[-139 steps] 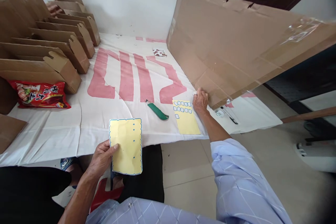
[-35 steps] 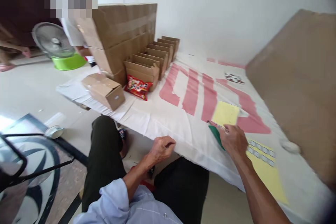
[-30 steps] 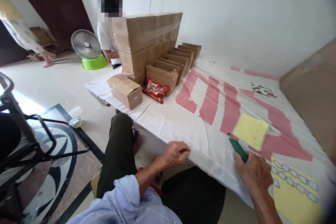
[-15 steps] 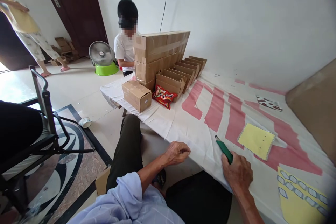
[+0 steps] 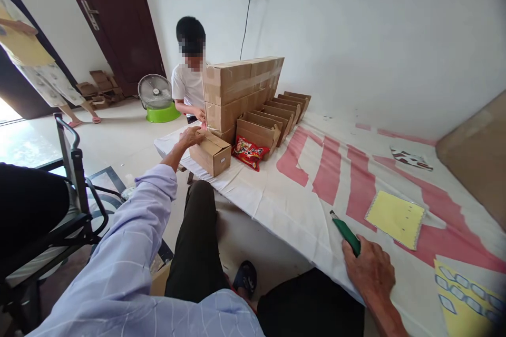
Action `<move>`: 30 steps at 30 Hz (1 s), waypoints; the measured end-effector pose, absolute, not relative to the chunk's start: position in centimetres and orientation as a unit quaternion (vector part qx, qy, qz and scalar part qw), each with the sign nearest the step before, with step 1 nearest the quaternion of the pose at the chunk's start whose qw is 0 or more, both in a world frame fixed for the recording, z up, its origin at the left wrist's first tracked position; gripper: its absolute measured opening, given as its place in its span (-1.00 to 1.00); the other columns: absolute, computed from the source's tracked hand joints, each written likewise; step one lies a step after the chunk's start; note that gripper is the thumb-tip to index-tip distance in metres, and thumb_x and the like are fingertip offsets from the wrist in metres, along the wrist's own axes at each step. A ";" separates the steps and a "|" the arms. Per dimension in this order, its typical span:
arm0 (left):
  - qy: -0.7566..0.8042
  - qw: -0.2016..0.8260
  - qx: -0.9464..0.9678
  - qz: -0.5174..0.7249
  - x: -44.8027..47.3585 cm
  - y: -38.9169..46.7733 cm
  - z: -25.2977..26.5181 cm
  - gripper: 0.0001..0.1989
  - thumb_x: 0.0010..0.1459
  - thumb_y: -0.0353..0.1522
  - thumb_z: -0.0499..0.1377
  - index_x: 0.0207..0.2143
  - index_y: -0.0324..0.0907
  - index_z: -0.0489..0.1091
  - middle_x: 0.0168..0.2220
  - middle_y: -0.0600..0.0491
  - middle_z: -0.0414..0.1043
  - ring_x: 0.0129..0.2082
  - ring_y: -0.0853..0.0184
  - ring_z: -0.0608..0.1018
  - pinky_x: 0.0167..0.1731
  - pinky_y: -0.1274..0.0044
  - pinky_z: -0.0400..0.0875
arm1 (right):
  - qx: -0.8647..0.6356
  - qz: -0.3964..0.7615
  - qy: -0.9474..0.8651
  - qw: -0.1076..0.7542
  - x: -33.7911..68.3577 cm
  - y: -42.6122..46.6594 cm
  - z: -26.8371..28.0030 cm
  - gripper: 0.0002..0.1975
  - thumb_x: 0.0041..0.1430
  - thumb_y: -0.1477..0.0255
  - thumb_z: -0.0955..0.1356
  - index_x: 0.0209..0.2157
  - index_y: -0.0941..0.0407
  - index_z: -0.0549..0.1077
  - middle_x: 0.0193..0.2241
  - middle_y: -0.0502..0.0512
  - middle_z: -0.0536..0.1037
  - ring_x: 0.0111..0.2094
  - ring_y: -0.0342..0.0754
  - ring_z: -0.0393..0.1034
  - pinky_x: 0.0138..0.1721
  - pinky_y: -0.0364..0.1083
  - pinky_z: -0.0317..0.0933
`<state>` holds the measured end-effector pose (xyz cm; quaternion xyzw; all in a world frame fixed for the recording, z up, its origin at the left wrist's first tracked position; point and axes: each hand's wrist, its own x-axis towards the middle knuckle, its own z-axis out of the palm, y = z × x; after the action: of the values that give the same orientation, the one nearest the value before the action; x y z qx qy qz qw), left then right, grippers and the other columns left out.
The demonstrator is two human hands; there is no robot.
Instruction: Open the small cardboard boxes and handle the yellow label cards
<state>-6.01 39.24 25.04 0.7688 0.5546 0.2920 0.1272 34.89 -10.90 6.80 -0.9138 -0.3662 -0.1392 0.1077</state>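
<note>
At the lower right of the frame the right hand (image 5: 369, 274) lies on the white cloth (image 5: 276, 205) near the table's edge, its fingers curled shut around the handle of a green utility knife (image 5: 346, 233). The knife is slim, dark green, with a short dark tip pointing up and left, and its rear end is hidden under the fingers.

Just right of it, toward the middle right, a yellow sheet (image 5: 395, 218) with a dotted edge lies flat on a red stripe of the cloth. At the lower right corner is a yellow sticker sheet (image 5: 466, 303) carrying rows of small blue-outlined labels.

Farther off, left of centre, the left hand (image 5: 192, 136) stretches out in a pale checked sleeve and rests on top of a small closed cardboard box (image 5: 211, 154) at the table's far corner. Its fingers lie spread over the lid, not clearly gripping. The box is plain brown and rectangular.

Beside it lies a red snack packet (image 5: 248, 151), then a row of open folded cartons (image 5: 272, 118) and a stack of taped cartons (image 5: 241, 87). Behind the stack sits another person (image 5: 188, 84) in a white shirt, near a floor fan (image 5: 155, 92).
</note>
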 end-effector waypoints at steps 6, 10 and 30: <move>0.483 0.156 0.808 0.299 -5.8 38.5 22.1 -0.58 0.09 -0.12 0.32 -0.07 -0.14 0.63 -0.07 -0.10 0.56 0.05 0.06 0.53 0.13 0.32 0.42 | -0.911 -0.145 -0.364 0.131 35.4 -10.9 6.2 -0.43 0.38 0.16 0.15 0.13 0.24 0.50 -0.05 0.43 0.56 0.00 0.38 0.43 -0.03 0.22 0.30; 0.420 0.179 0.833 0.313 -3.2 33.6 19.7 -0.53 0.08 -0.11 0.35 -0.01 -0.14 0.63 -0.09 -0.09 0.47 -0.06 0.09 0.56 0.04 0.31 0.49 | -0.907 -0.155 -0.369 0.134 35.3 -10.9 6.0 -0.46 0.37 0.20 0.17 0.10 0.27 0.51 -0.06 0.45 0.57 -0.01 0.36 0.41 -0.03 0.22 0.30; 0.192 0.618 0.651 0.396 4.4 19.9 14.0 -0.62 -0.04 -0.19 0.44 -0.20 -0.14 0.49 0.16 -0.10 0.53 0.12 0.04 0.59 0.02 0.33 0.51 | -0.868 -0.003 -0.277 0.412 33.5 -10.0 9.2 -0.57 0.25 0.18 0.22 -0.08 0.16 0.52 -0.23 0.25 0.58 -0.19 0.14 0.47 -0.16 0.05 0.31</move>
<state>4.40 19.94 14.05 0.6513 0.1924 0.3957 0.6182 33.50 -9.96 9.23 -0.8683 -0.2767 -0.0034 0.4116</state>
